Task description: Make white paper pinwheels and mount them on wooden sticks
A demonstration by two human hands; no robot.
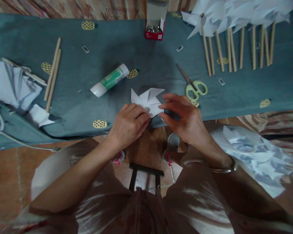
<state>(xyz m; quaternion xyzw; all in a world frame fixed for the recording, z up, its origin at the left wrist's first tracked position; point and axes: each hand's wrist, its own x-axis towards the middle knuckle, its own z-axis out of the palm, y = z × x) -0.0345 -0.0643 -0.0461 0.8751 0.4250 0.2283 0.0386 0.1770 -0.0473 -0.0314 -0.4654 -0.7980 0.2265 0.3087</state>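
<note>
A white folded-paper pinwheel (148, 100) lies at the front edge of the cloth-covered table, its points spread out. My left hand (130, 123) is closed on its near left side, the fingers bunched over the paper. At the right side my right hand (183, 115) has its thumb and fingers curved apart around one paper point, touching or almost touching it. A green and white glue stick (110, 80) lies to the left beyond my hands. Scissors with light green handles (192, 86) rest on the right, just past my right hand.
A red box of metal pins (155, 32) stands at the back. Finished pinwheels on sticks (239, 16) lie back right. Wooden sticks (53, 73), paper sheets (12, 83) and a white cable (21, 141) are on the left. A bag of white paper pieces (256, 156) sits low right.
</note>
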